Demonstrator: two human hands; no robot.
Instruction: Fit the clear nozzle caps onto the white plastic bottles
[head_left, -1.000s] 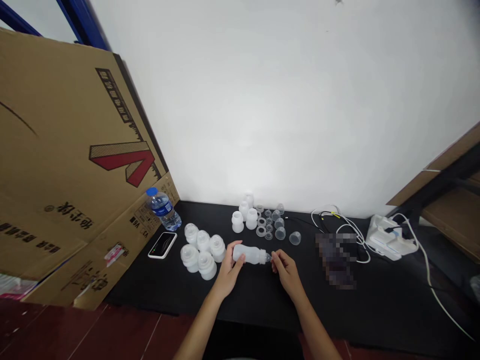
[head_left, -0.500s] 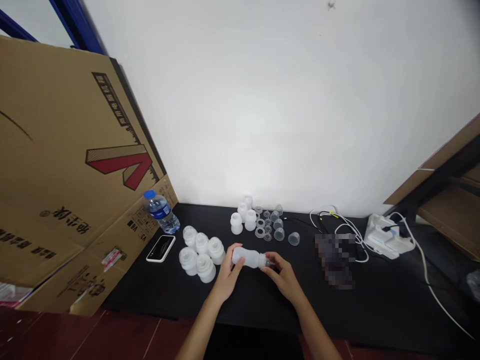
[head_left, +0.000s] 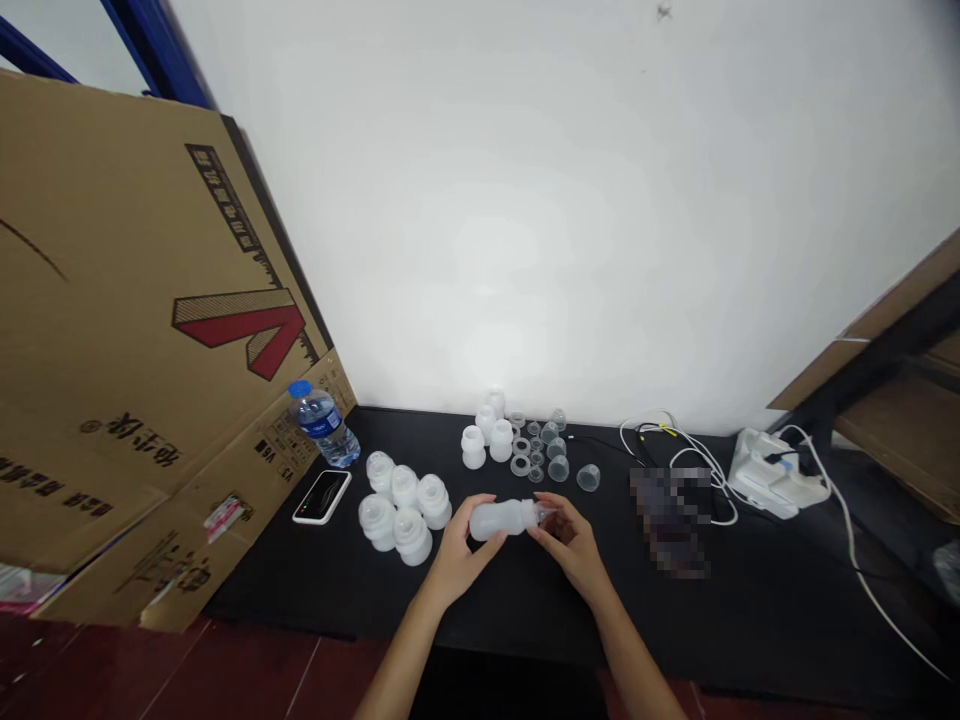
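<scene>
A translucent white baby bottle (head_left: 499,519) lies on its side between my hands, just over the near part of the black table. Wrapped around its base end is my left hand (head_left: 461,550). The fingers of my right hand (head_left: 568,540) pinch the other end, at the collar and the clear nipple (head_left: 546,513), which they partly cover. To the left stand several white capped bottles (head_left: 405,487). Behind the held bottle are several small white open bottles (head_left: 473,446), clear rings (head_left: 520,464) and clear dome caps (head_left: 588,478).
A phone (head_left: 322,497) and a water bottle (head_left: 324,424) are at the left of the black table (head_left: 517,610), beside a large cardboard box (head_left: 150,330). On the right are a pixelated dark object (head_left: 667,520), loose white cables and a white power strip (head_left: 776,472). A white wall rises behind.
The baby bottle has shifted slightly to the right and turned nearer level. My left thumb has moved along its side, and my right hand's fingers have shifted at the nipple end.
</scene>
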